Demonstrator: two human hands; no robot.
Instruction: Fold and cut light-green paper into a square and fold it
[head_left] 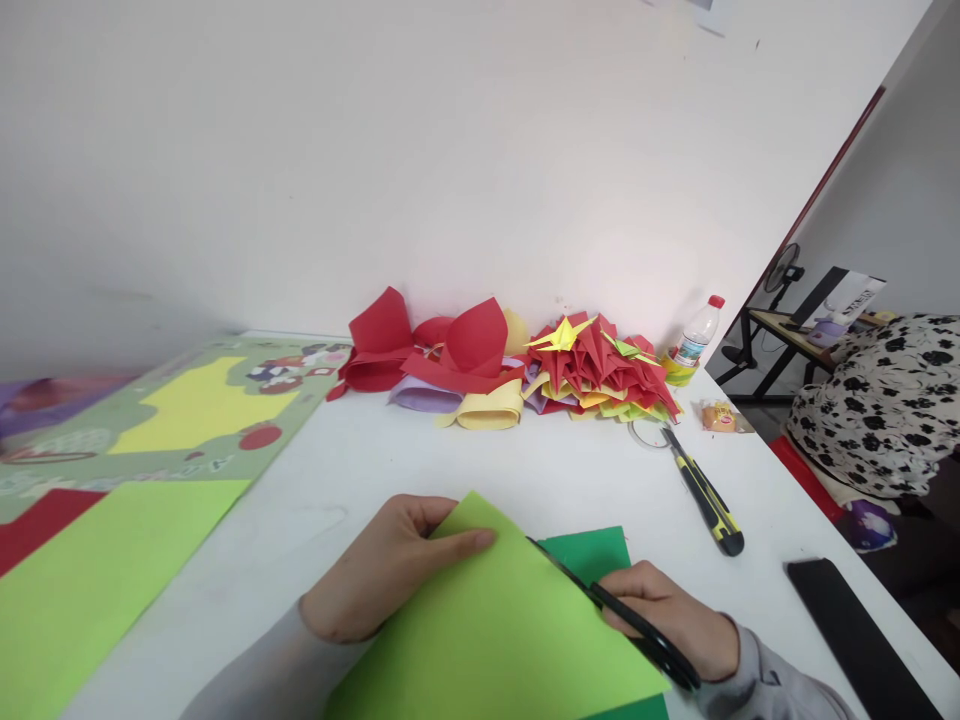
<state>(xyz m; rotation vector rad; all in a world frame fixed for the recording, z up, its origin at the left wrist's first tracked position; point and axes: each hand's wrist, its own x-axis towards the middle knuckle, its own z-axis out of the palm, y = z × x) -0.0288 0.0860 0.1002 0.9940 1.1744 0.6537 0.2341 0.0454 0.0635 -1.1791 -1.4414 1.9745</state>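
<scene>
Left hand (397,565) pinches the lime-green sheet (480,630) near its upper corner, thumb flat on the face, fingers behind. Right hand (667,605) is closed around the black-handled scissors (645,632), blades lying along the sheet's right-hand edge. From where I stand, I cannot tell how far the blades are parted.

Sheet sits tilted, low in front of the wearer, over a dark green sheet (594,548) on the white table (360,470). Looks like card or heavy paper: light, I'd judge, fairly stiff, but liable to flex or crease if squeezed hard. Smooth face, perhaps a little slippery. Best hold: flat thumb and fingers close to the blades but clear of their line; a far hold would probably let the edge sag.

To the right, a black strip (859,640); farther up, a yellow-and-black utility knife (705,495). Beyond, against the wall (300,180): curled red paper pieces (476,345), a heap of folded paper (600,370), a red-capped bottle (697,332).
</scene>
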